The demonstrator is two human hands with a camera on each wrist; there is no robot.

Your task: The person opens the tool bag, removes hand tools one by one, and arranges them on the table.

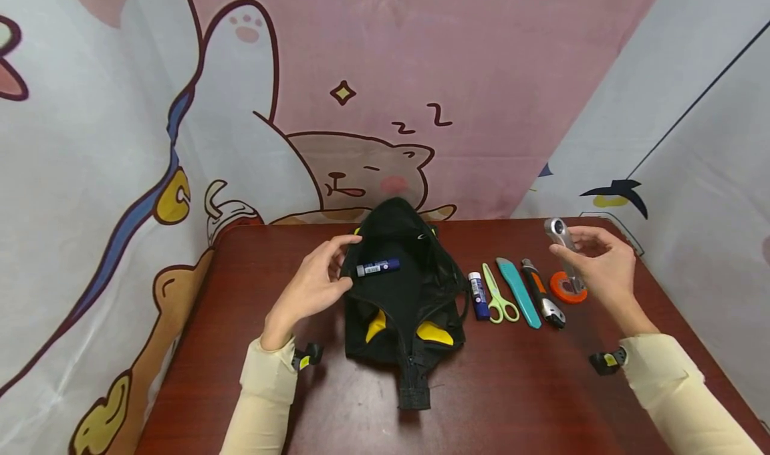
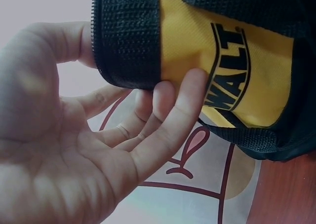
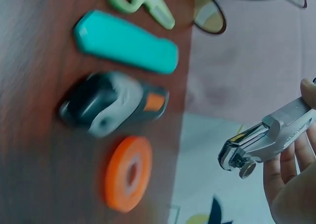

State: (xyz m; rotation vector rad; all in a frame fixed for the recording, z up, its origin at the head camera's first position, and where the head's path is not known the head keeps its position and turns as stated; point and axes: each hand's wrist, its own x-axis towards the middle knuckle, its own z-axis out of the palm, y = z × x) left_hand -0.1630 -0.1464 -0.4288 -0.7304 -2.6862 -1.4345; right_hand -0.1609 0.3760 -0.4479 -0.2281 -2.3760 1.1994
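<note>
A black-and-yellow tool bag (image 1: 394, 308) lies unzipped in the middle of the table, "WALT" lettering on its side (image 2: 229, 68). My left hand (image 1: 315, 278) holds the bag's left edge, with thumb and fingers at the zippered rim (image 2: 126, 41). Inside the opening rests a dark blue glue stick (image 1: 377, 268). Up at the right, my right hand (image 1: 601, 264) grips a silver metal tool (image 3: 269, 135) with a small round knob at one end. Raised above the table, it partly overlaps an orange tape roll (image 1: 559, 286) in the head view.
Right of the bag, in a row, lie another glue stick (image 1: 478, 296), light green scissors (image 1: 497, 298), a teal cutter-shaped tool (image 1: 519, 292) and a black, grey and orange utility knife (image 1: 543, 294). A printed cartoon cloth (image 1: 481, 74) hangs behind the dark red table (image 1: 481, 401).
</note>
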